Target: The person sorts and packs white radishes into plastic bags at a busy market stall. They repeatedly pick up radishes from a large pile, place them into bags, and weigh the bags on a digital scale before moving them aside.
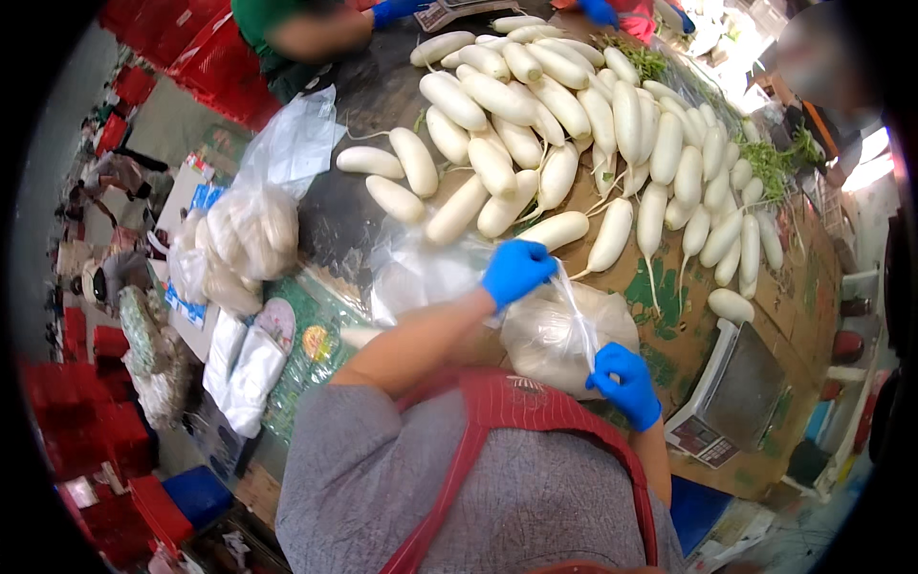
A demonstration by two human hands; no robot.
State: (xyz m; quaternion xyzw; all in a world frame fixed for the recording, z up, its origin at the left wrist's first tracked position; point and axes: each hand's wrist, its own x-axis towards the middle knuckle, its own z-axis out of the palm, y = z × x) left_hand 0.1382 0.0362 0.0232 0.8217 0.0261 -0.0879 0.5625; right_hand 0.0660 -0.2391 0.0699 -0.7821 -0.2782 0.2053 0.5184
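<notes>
Both my hands wear blue gloves and are closed on the gathered top of a clear plastic bag (559, 340). The bag sits on the table close to my body, with pale, rounded contents that look like white radishes. My left hand (517, 275) pinches the twisted plastic at its far side. Nearer to me, my right hand (623, 385) grips the other end of the stretched plastic. Beyond the bag lies a big heap of white radishes (574, 105), some with thin root tails. Left of it spreads a crumpled clear bag (421, 273).
At the right stands a weighing scale (732, 387) with a radish at its far corner. Filled clear bags (239, 244) and folded white bags (244, 368) lie at the left. Green leaves (779, 158) edge the heap. Another person's blue-gloved hand (397, 11) is at the far side.
</notes>
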